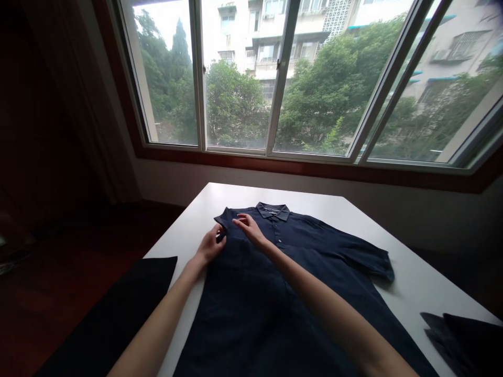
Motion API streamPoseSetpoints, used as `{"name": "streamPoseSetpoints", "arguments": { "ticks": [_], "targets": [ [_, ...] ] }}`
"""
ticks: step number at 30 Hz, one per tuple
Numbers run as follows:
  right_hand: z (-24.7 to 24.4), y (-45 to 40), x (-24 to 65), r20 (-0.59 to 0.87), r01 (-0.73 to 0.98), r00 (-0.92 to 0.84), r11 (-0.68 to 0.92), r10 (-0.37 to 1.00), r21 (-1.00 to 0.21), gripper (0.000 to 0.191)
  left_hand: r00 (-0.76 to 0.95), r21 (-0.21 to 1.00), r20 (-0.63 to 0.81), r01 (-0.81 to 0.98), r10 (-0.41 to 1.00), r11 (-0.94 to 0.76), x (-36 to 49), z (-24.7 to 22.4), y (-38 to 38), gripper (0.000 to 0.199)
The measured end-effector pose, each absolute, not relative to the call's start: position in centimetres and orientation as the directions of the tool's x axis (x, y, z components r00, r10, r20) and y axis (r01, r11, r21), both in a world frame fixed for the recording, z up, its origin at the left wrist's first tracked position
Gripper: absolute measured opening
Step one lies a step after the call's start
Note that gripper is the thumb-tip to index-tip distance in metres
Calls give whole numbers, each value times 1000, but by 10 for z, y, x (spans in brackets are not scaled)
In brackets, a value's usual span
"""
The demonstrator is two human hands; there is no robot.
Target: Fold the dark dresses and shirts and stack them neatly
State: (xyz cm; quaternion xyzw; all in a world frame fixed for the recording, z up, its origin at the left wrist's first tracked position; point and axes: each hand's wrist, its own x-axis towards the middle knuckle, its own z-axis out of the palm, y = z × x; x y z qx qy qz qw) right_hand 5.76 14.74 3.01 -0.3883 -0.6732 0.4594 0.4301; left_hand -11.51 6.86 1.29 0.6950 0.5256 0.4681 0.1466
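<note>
A dark navy short-sleeved button shirt (251,293) lies front side up on a white table (314,201), its collar pointing toward the window. My left hand (211,245) is at the shirt's left sleeve, thumb and fingers closed around the dark cloth, which is folded up toward the shoulder. Just above the left chest of the shirt is my right hand (250,228), fingers loosely bent with a gap between thumb and forefinger and no cloth seen in it. The opposite sleeve (377,262) is spread out to the right.
Black cloth (129,298) hangs over the table's left edge. More dark folded cloth (471,340) lies at the right front corner. Beyond the table stand a wall and a wide sliding window (271,152). A curtain (78,104) hangs at left above the reddish floor (78,262).
</note>
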Motion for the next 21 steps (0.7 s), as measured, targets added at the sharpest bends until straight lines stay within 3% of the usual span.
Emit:
{"name": "streamPoseSetpoints", "arguments": {
  "ticks": [6,10,16,21],
  "targets": [
    [9,149,60,188,210,-192,227,963,-951,78,275,580,413,656,868,-483,-102,15,58,44],
    [-6,151,67,224,274,-175,266,959,-924,68,294,555,371,690,881,-465,-106,20,55,51],
    [-4,151,67,310,364,-235,379,921,-851,30,260,537,349,732,900,-420,-117,19,53,51],
    [-2,152,76,340,422,-177,383,924,-822,44,240,539,328,747,914,-390,-114,20,50,36]
  ]
}}
